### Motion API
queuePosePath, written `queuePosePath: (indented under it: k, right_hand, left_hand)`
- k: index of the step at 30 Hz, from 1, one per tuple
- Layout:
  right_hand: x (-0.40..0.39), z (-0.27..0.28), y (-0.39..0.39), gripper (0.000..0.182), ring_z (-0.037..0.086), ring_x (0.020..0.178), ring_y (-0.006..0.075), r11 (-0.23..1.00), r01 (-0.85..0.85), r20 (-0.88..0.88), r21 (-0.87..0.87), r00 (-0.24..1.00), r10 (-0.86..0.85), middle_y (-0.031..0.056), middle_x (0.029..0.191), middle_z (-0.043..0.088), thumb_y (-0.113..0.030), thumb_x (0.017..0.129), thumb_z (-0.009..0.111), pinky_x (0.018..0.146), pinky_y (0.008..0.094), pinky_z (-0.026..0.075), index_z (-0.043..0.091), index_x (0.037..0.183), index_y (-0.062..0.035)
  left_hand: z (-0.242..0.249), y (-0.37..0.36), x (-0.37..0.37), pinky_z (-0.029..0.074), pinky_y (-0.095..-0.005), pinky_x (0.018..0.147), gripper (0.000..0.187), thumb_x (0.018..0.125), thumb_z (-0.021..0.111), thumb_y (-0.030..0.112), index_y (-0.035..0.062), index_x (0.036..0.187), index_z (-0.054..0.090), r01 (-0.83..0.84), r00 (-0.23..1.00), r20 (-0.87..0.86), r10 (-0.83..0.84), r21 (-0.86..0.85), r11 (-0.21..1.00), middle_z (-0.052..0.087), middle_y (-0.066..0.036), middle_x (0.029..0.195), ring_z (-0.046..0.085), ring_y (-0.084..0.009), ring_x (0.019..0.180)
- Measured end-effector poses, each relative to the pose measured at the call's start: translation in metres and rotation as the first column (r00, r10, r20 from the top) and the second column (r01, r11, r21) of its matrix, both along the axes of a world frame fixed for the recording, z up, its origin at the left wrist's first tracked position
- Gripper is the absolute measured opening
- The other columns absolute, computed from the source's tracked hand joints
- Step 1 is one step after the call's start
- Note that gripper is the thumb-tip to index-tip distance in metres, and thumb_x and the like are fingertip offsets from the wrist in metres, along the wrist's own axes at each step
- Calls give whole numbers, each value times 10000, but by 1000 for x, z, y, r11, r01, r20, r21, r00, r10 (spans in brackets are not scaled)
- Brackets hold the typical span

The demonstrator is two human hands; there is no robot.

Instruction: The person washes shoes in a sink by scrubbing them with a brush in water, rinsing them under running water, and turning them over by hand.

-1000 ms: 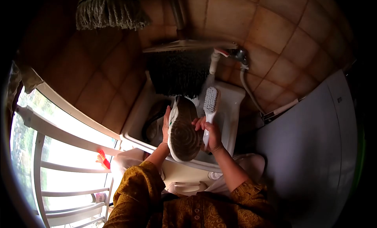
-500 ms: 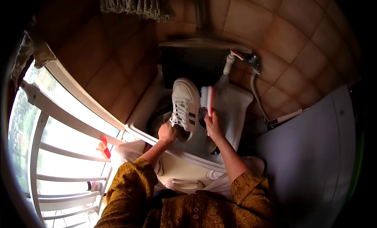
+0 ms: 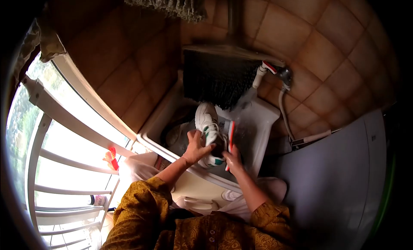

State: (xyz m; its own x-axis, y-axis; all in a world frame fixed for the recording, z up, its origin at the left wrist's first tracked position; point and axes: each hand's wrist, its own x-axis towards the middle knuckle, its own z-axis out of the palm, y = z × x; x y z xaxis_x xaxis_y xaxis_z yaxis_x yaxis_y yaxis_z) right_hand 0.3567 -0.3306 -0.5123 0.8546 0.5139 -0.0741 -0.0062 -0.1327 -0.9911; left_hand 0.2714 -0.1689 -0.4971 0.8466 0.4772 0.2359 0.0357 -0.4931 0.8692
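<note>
A white shoe with green patches (image 3: 207, 116) is tilted over the white sink (image 3: 262, 125), its toe pointing away from me. My left hand (image 3: 197, 149) grips the shoe's left side near the opening, fingers closed round it. Close to the shoe's right side, my right hand (image 3: 233, 159) holds a red and white brush (image 3: 231, 136) by its handle, bristles facing left toward the shoe. Water runs from the white tap (image 3: 259, 76) into the back of the sink.
A dark-bristled broom (image 3: 215, 75) leans at the back of the sink. Mop strands (image 3: 167, 4) hang above. A grey hose (image 3: 282, 110) runs down the tiled wall. White railing (image 3: 64, 121) stands left, with a red clip (image 3: 113, 158); a grey panel (image 3: 331, 177) stands right.
The shoe has turned in my left hand and sits lower, showing green patches instead of dark stripes. The brush has moved down with my right hand. The view has shifted slightly.
</note>
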Motion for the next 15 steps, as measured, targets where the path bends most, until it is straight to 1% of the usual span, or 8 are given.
queuePosePath:
  k: [2, 3, 4, 7, 9, 13, 14, 15]
  right_hand:
    - [-2, -1, -12, 429, 524, 813, 195, 999, 28, -53, 37, 998, -26, 88, 907, 539, -68, 698, 549, 754, 339, 442, 458, 1109, 16]
    - [1, -8, -20, 432, 523, 797, 181, 989, 36, -202, 141, 979, -7, 74, 911, 542, -51, 706, 534, 717, 324, 445, 456, 1127, 6]
    - [4, -16, -25, 438, 523, 780, 168, 968, 60, -344, 242, 939, 28, 60, 916, 545, -34, 713, 519, 680, 309, 448, 455, 1145, -4]
    - [1, 0, -29, 464, 490, 664, 113, 956, 39, -340, 292, 938, 65, 18, 879, 528, -30, 728, 506, 498, 254, 393, 449, 1188, -57]
    - [3, 4, -38, 436, 476, 634, 96, 978, -24, -306, 208, 948, 88, 4, 850, 515, -121, 769, 544, 470, 238, 376, 448, 1193, -76]
    - [15, 56, -48, 549, 524, 658, 100, 963, -5, -321, -270, 943, -85, 15, 817, 539, -518, 834, 526, 479, 245, 395, 450, 1178, -96]
    - [38, 43, -59, 546, 580, 708, 212, 913, -99, -329, -395, 943, -40, 95, 1009, 593, -446, 893, 460, 598, 326, 472, 353, 1324, -128]
    - [43, 43, -65, 509, 591, 737, 239, 924, -11, 58, -382, 998, 36, 127, 1026, 590, -396, 910, 440, 629, 341, 475, 346, 1330, -124]
  left_hand:
    - [-5, 7, 2, 338, -409, 938, 709, 738, 673, 415, 51, 1206, 282, 106, 992, -26, -122, -332, 937, 350, -205, 1131, 399, -296, 1047]
    - [29, 5, -3, 399, -400, 890, 772, 756, 674, 424, 66, 1238, 190, 123, 982, 14, -186, -799, 589, 330, -188, 1193, 448, -272, 1040]
    - [27, 2, 1, 452, -380, 837, 837, 766, 674, 420, 77, 1274, 103, -75, 997, -66, 37, -817, 571, 408, -188, 1157, 507, -283, 1006]
    - [10, -1, 7, 468, -376, 843, 825, 781, 661, 406, 82, 1320, 126, -109, 981, -173, -87, -863, 493, 478, -169, 1135, 515, -284, 1042]
    - [8, -8, 20, 471, -392, 859, 727, 828, 624, 322, 85, 1349, 177, 129, 931, 199, -306, -964, -233, 495, -155, 1176, 535, -273, 1039]
    - [18, -24, 24, 479, -374, 857, 566, 869, 569, 179, 63, 1328, 258, 112, 965, 103, -242, -993, 24, 525, -136, 1154, 553, -255, 1029]
    - [16, -26, 25, 479, -374, 857, 566, 869, 569, 179, 63, 1328, 258, 108, 964, 98, -247, -994, 25, 525, -136, 1154, 553, -255, 1029]
    - [13, -27, 26, 482, -371, 853, 569, 858, 582, 165, 69, 1326, 272, 83, 972, 60, -227, -992, 94, 520, -133, 1163, 560, -249, 1015]
